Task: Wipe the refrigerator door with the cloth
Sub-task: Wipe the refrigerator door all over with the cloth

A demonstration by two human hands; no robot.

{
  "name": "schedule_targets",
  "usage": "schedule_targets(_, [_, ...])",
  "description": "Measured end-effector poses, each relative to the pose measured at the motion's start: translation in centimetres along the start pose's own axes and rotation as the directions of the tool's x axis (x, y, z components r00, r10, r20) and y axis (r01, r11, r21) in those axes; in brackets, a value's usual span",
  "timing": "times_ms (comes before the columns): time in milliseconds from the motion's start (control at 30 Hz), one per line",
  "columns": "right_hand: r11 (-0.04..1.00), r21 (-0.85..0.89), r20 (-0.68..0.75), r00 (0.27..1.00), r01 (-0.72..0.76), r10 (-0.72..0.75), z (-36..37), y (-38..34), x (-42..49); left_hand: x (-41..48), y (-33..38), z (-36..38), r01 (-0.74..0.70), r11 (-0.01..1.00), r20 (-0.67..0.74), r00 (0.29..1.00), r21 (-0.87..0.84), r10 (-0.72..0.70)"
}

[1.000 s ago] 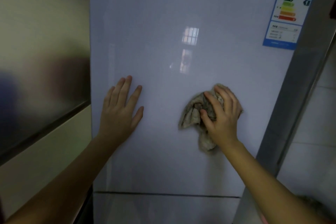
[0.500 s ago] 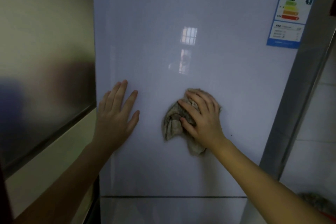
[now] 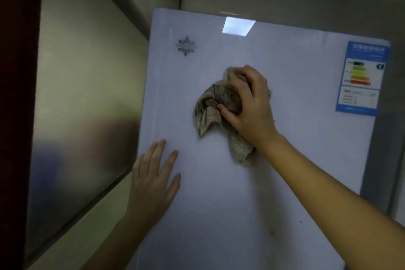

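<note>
Mid-wipe on the refrigerator door (image 3: 285,171). Gripping the bunched cloth (image 3: 210,107) in the right hand (image 3: 249,105), pressing it on up and right of the left hand (image 3: 153,180), spread flat and relaxed. Next, probably: firm sweep toward the energy label (image 3: 361,79).

The right hand (image 3: 249,107) hides part of the cloth (image 3: 208,114); label (image 3: 361,76) print unreadable.

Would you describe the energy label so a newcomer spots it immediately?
Start at the pale refrigerator door. The energy label sits in its upper right corner. Unlike the grey logo upper left, it is blue-bordered with coloured bars.
</note>
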State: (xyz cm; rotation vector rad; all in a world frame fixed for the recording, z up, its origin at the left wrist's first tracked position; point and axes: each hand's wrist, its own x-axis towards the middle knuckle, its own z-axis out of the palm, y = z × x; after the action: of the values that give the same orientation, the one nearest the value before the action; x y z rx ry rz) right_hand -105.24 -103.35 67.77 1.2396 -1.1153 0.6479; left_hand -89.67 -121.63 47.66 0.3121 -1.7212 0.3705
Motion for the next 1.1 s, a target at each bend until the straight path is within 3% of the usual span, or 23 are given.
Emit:
schedule_targets(300, [0.987,-0.155,-0.135,0.991,-0.04,0.019,0.6,-0.4,-1.1,1.7,-0.4,-0.7,0.009,1.0,-0.008,1.0,-0.027,-0.01])
schedule_targets(700, [0.997,-0.036,0.075,0.995,-0.065,0.068,-0.2,-0.7,-3.8,7.8,-1.0,-1.3,0.022,1.0,-0.06,0.998,0.018,-0.021])
schedule_targets(900, [0.995,-0.021,0.023,0.995,-0.094,0.094,0.7,-1.2,-4.4,6.7,-1.3,-0.2,-0.024,1.0,-0.073,0.997,0.004,0.024])
schedule_targets(1100, [0.999,-0.041,0.03,0.999,0.017,-0.015,1.8,-0.5,-0.9,5.3,-1.3,0.7,0.011,0.998,-0.076,0.997,-0.068,-0.016])
